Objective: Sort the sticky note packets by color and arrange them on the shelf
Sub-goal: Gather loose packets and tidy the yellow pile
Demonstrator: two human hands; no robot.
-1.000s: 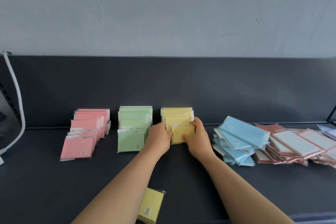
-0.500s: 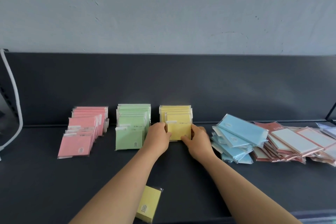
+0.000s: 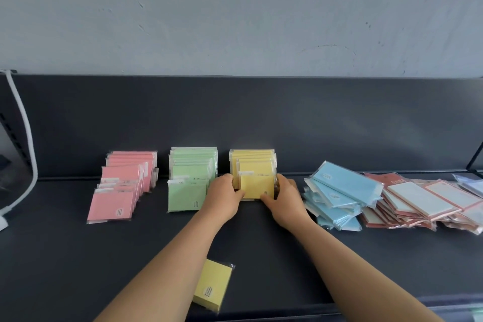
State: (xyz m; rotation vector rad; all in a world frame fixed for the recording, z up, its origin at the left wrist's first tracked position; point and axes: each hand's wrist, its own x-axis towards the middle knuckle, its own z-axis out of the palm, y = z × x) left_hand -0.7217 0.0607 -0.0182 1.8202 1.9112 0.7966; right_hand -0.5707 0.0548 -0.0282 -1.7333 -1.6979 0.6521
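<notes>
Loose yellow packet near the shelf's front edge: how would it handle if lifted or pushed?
The loose yellow packet looks like a stiff, light block, its thick edge showing. Its glossy wrapper probably slides easily. Lying flat, it shouldn't tip.

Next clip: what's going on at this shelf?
A person is sorting sticky note packets on a dark shelf. The left hand and right hand grip the front yellow packet by its sides, at the yellow row. The pink row and green row sit to its left; a blue pile and a red-bordered pile lie loose on the right. One loose yellow packet lies near the front edge.
</notes>
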